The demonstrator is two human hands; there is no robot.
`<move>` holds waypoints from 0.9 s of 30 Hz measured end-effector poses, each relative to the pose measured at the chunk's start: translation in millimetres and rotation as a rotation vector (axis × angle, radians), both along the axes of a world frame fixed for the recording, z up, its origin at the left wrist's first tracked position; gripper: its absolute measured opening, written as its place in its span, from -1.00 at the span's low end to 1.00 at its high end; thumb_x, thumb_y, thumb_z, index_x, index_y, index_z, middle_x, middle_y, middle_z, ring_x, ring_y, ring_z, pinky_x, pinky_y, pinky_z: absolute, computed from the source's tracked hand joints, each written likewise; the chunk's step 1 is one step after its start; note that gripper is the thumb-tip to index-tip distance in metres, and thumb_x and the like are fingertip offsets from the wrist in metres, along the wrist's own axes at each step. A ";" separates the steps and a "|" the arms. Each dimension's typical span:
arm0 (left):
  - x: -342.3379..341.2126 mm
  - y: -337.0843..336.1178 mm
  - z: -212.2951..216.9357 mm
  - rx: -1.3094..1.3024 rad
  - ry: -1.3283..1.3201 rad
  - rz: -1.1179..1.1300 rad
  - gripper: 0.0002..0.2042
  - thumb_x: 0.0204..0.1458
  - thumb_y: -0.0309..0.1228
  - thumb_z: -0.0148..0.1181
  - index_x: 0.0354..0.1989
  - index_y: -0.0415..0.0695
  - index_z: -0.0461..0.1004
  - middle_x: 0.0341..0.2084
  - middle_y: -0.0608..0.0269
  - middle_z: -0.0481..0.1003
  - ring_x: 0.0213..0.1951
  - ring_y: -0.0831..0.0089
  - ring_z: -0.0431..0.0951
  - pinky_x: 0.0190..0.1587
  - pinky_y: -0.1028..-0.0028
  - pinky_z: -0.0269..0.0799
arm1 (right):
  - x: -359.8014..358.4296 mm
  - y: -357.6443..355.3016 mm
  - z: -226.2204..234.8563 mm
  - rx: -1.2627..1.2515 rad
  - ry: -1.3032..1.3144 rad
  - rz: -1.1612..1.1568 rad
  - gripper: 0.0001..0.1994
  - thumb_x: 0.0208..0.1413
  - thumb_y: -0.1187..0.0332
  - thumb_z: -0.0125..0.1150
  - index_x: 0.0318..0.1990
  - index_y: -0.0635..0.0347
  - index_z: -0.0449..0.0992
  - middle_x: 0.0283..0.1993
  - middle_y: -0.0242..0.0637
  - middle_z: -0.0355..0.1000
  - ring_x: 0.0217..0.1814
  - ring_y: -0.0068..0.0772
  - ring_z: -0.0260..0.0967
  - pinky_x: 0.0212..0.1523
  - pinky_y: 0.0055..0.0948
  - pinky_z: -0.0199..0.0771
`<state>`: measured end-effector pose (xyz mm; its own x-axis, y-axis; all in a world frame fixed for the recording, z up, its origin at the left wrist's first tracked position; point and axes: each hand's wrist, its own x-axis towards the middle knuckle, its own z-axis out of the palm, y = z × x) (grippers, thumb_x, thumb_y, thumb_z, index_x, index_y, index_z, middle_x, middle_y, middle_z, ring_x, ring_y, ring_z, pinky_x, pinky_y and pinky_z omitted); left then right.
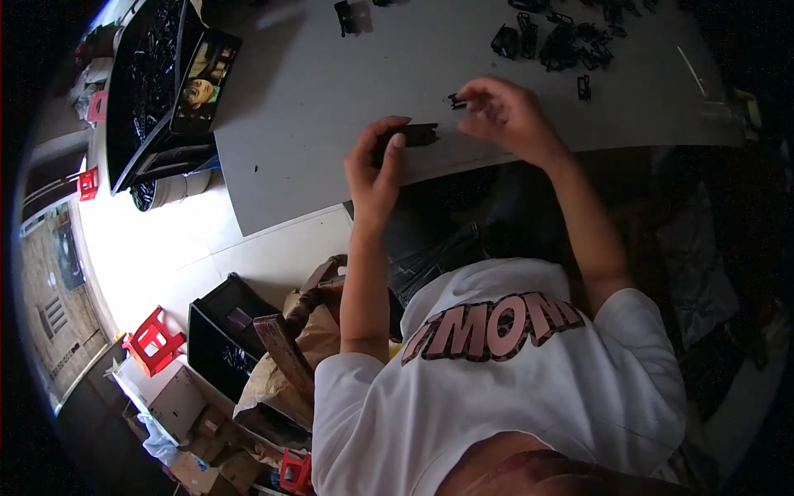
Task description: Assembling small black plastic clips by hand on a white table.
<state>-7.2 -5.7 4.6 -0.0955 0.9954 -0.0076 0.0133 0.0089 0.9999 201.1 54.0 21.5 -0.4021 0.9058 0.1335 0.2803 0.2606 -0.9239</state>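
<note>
My left hand (pixel 376 161) is closed around a long, dark plastic part (pixel 416 134), above the near edge of the grey table. One end of the part sticks out to the right past the fingers. My right hand (pixel 506 116) is held up just to the right, slightly blurred, its thumb and curved fingers apart. A small black plastic piece (pixel 456 101) shows at its fingertips; whether they touch it I cannot tell. Farther back on the right lies a loose pile of black plastic parts (pixel 571 48), with a single small black frame (pixel 584 88) nearer me.
A phone (pixel 203 83) with a lit screen leans against a black crate (pixel 132 157) of dark parts at the table's (pixel 289 157) left. Below stand a white bucket (pixel 182 188), another black bin (pixel 219 331), a wooden chair (pixel 285 355), a red stool (pixel 155 343) and cardboard boxes (pixel 219 475).
</note>
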 end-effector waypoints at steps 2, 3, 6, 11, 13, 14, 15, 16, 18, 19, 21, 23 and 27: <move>2.3 2.4 0.2 0.130 0.003 -0.017 -0.81 0.13 -0.46 0.02 -0.14 -0.27 0.46 -0.36 0.28 0.51 -0.28 0.58 0.43 -0.18 0.61 0.31 | -11.6 -10.8 10.9 -0.068 -0.079 -0.009 -0.79 0.00 0.33 0.31 -0.34 0.24 0.42 -0.37 -0.45 0.31 -0.36 -0.71 0.25 -0.39 -0.66 0.27; 5.5 2.7 0.1 0.133 0.003 -0.021 -0.81 0.13 -0.46 0.02 -0.14 -0.27 0.46 -0.36 0.28 0.51 -0.28 0.58 0.43 -0.18 0.61 0.31 | -12.5 -12.9 4.1 -0.124 -0.088 0.094 -0.78 0.01 0.33 0.30 -0.38 0.25 0.40 -0.38 -0.44 0.28 -0.38 -0.72 0.22 -0.42 -0.66 0.23; 9.6 -3.0 4.1 -0.020 -0.120 -0.062 -0.80 0.14 -0.46 0.01 -0.11 -0.27 0.43 -0.36 0.32 0.49 -0.31 0.63 0.40 -0.22 0.65 0.29 | -17.4 -24.3 -10.2 -0.171 0.063 0.177 -0.77 0.03 0.36 0.26 -0.45 0.27 0.33 -0.45 -0.48 0.19 -0.47 -0.74 0.13 -0.50 -0.66 0.12; 11.4 2.4 14.9 -0.136 -0.157 -0.153 -0.80 0.16 -0.43 0.00 -0.12 -0.25 0.44 -0.40 0.40 0.43 -0.38 0.68 0.35 -0.34 0.70 0.23 | -17.7 -29.6 -6.7 -0.359 0.292 0.118 -0.69 0.06 0.28 0.23 -0.57 0.22 0.28 -0.56 -0.49 0.14 -0.53 -0.64 0.06 -0.55 -0.51 0.12; 17.4 8.0 14.9 -0.051 -0.124 -0.167 -0.81 0.16 -0.42 -0.01 -0.13 -0.24 0.44 -0.46 0.43 0.41 -0.44 0.69 0.33 -0.41 0.70 0.21 | -10.1 -29.4 -8.7 -0.340 0.279 0.114 -0.75 0.07 0.33 0.21 -0.52 0.24 0.31 -0.53 -0.48 0.16 -0.52 -0.69 0.10 -0.53 -0.59 0.13; 20.3 11.6 14.5 0.034 -0.091 -0.177 -0.81 0.17 -0.41 -0.01 -0.15 -0.23 0.44 -0.51 0.46 0.39 -0.50 0.71 0.31 -0.47 0.69 0.19 | -5.9 -28.8 -9.2 -0.321 0.267 0.115 -0.80 0.09 0.38 0.18 -0.46 0.27 0.33 -0.49 -0.48 0.18 -0.51 -0.75 0.14 -0.51 -0.68 0.15; 21.2 14.1 12.8 0.034 -0.087 -0.176 -0.81 0.17 -0.41 -0.01 -0.15 -0.23 0.44 -0.51 0.46 0.39 -0.50 0.71 0.31 -0.47 0.69 0.19 | -3.6 -27.4 -8.5 -0.321 0.270 0.116 -0.80 0.09 0.38 0.18 -0.46 0.27 0.33 -0.49 -0.48 0.18 -0.51 -0.75 0.14 -0.51 -0.68 0.15; 21.8 17.5 10.0 0.097 -0.068 -0.166 -0.83 0.16 -0.41 0.00 -0.19 -0.23 0.44 -0.50 0.44 0.41 -0.54 0.70 0.31 -0.50 0.67 0.20 | -1.5 -24.6 -6.4 -0.237 0.166 0.144 -0.80 0.10 0.36 0.17 -0.45 0.27 0.34 -0.50 -0.48 0.19 -0.51 -0.74 0.14 -0.51 -0.66 0.16; 18.6 29.9 7.0 0.165 -0.048 -0.163 -0.84 0.15 -0.40 0.02 -0.24 -0.23 0.44 -0.49 0.42 0.42 -0.58 0.70 0.30 -0.53 0.65 0.20 | 1.9 -15.8 -3.2 -0.146 0.061 0.165 -0.79 0.12 0.34 0.16 -0.44 0.27 0.35 -0.50 -0.47 0.19 -0.50 -0.73 0.15 -0.50 -0.64 0.18; 8.1 39.3 7.9 0.083 0.082 -0.104 -0.85 0.14 -0.39 0.03 -0.29 -0.23 0.43 -0.51 0.39 0.43 -0.59 0.69 0.31 -0.52 0.63 0.23 | 3.4 -8.4 -2.2 -0.039 0.022 0.035 -0.79 0.13 0.31 0.15 -0.42 0.27 0.35 -0.50 -0.44 0.20 -0.51 -0.67 0.16 -0.51 -0.59 0.20; -13.2 70.3 6.9 0.094 0.249 0.023 -0.84 0.12 -0.37 0.06 -0.34 -0.23 0.40 -0.60 0.36 0.43 -0.61 0.66 0.34 -0.52 0.61 0.26 | 9.8 13.2 -6.9 0.076 -0.014 -0.091 -0.78 0.14 0.29 0.14 -0.39 0.26 0.36 -0.50 -0.41 0.20 -0.53 -0.61 0.16 -0.51 -0.55 0.22; -25.5 111.8 10.0 0.253 0.330 0.136 -0.83 0.11 -0.35 0.09 -0.27 -0.21 0.37 -0.62 0.30 0.43 -0.57 0.60 0.39 -0.47 0.57 0.32 | 23.2 40.1 -18.3 0.401 -0.425 -0.436 -0.79 0.13 0.26 0.15 -0.32 0.24 0.36 -0.46 -0.31 0.25 -0.52 -0.43 0.24 -0.50 -0.44 0.29; -53.6 184.3 8.0 0.161 0.860 0.119 -0.69 0.08 -0.28 0.13 -0.05 -0.12 0.30 -0.35 0.05 0.51 -0.36 0.33 0.54 -0.31 0.34 0.46 | 19.9 56.0 -32.3 0.510 -0.571 -0.570 -0.78 0.11 0.23 0.16 -0.28 0.19 0.37 -0.44 -0.24 0.29 -0.48 -0.27 0.31 -0.49 -0.38 0.34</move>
<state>-60.8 178.5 12.6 -0.1070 0.9613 0.2537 0.7694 -0.0815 0.6335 220.9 109.9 -10.8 -0.0450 0.8723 0.4870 0.8632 0.2793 -0.4206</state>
